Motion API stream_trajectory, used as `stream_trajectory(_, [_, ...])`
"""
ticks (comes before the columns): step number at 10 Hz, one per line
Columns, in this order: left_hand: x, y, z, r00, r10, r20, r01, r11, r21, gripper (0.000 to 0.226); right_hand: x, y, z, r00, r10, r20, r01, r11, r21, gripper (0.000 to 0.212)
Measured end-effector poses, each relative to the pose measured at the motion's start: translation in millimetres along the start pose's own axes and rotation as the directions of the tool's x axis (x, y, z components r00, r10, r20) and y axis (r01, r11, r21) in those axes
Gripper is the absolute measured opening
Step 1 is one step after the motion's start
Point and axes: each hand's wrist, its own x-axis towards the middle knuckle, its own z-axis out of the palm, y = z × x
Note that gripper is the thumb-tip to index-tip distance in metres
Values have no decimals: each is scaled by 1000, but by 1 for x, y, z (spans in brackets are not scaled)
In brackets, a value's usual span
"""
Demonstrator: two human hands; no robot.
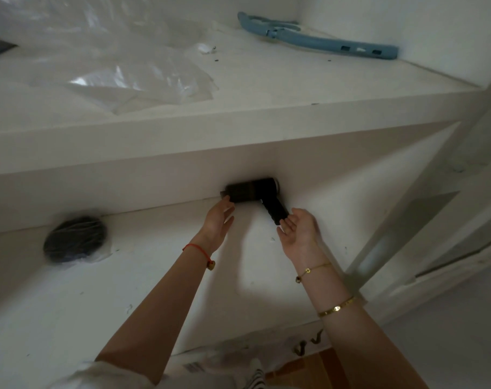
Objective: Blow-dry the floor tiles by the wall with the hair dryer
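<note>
A black hair dryer (pixel 252 190) lies on a white flat surface (pixel 154 276), its barrel along the foot of a white upright face (pixel 126 181). Its handle points toward me and to the right. My left hand (pixel 219 220) is open, fingers spread, just under the barrel's left end; whether it touches is unclear. My right hand (pixel 300 228) is open with the palm turned up, fingertips at the end of the handle. Neither hand is closed around the dryer. No cord is visible.
A round black object wrapped in clear plastic (pixel 74 240) lies on the same surface at the left. On the upper ledge lie a crumpled plastic sheet (pixel 112 66) and a blue tool (pixel 317 37). A white slanted post (pixel 407 220) stands to the right.
</note>
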Motion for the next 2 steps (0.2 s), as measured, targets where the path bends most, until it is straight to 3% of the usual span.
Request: stream_trajectory(2, [-8, 4, -1, 999, 44, -4, -43, 998, 50, 49, 5, 1, -9, 999, 49, 19, -49, 999, -9, 50])
